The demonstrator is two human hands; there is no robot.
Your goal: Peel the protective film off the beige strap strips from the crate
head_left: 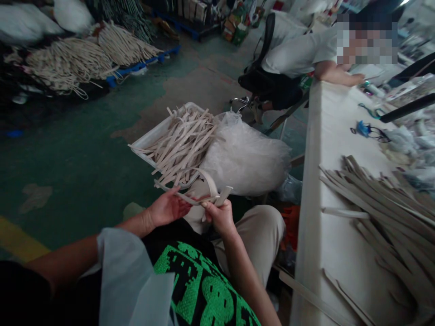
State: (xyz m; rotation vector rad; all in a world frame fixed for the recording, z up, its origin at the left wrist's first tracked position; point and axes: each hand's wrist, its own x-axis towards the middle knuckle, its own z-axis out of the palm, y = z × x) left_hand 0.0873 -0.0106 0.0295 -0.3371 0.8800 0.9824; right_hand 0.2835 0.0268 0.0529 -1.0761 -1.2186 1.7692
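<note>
My left hand [168,208] and my right hand [220,216] are both closed on the same few beige straps [204,190], held over my lap. The straps loop upward between the hands and their ends stick out to the left and right. Just beyond them a white tray [149,138] holds a heap of the same beige straps [183,145]. A crumpled clear plastic bag [244,158] lies against the tray's right side.
A white worktable [333,235] stands at my right with a pile of grey-beige straps [390,213] on it. Another person in a white shirt [299,52] sits at its far end. Bundles of straps [68,63] lie on blue pallets across the green floor.
</note>
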